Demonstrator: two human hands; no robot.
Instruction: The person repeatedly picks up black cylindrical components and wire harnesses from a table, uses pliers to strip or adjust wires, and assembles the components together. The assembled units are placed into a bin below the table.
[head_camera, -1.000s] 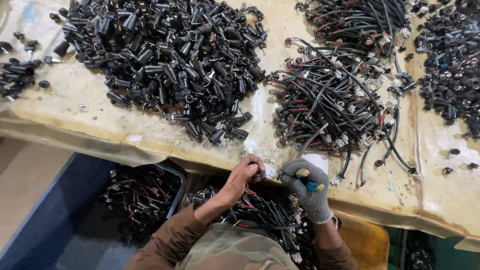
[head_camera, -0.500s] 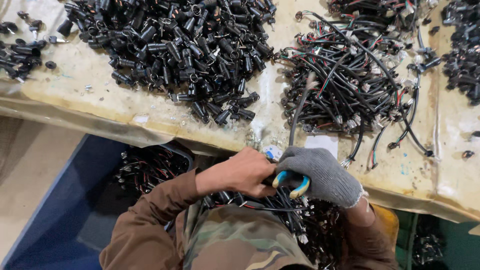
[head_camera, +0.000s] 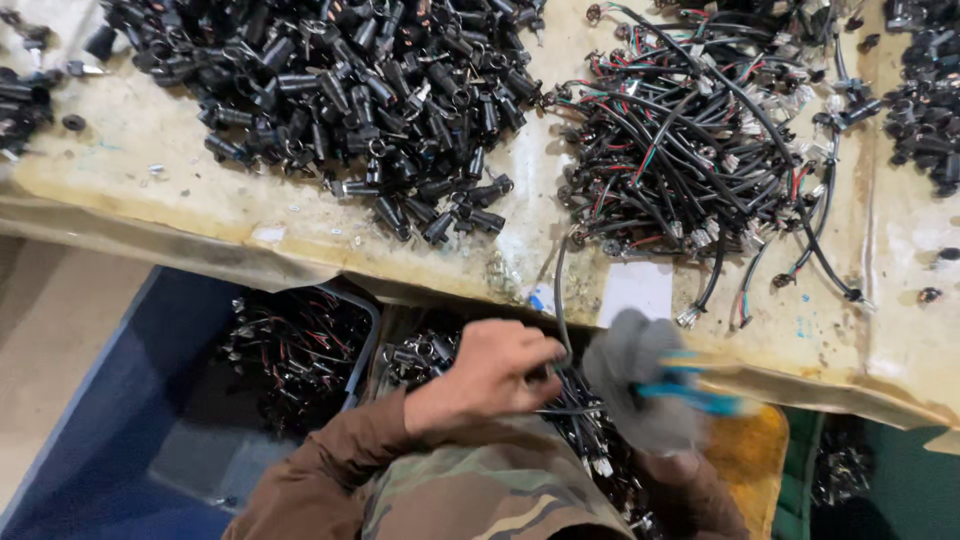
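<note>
A black cable (head_camera: 560, 300) is pinched in the bare left hand (head_camera: 495, 372), below the table (head_camera: 180, 200) edge and above a bin of wired parts (head_camera: 300, 345). A blue-handled tool (head_camera: 690, 385) is clenched in the blurred, grey-gloved right hand (head_camera: 640, 385), just beside the left. Piles of black connectors (head_camera: 370, 90) and wire harnesses (head_camera: 690, 140) are spread on the table
</note>
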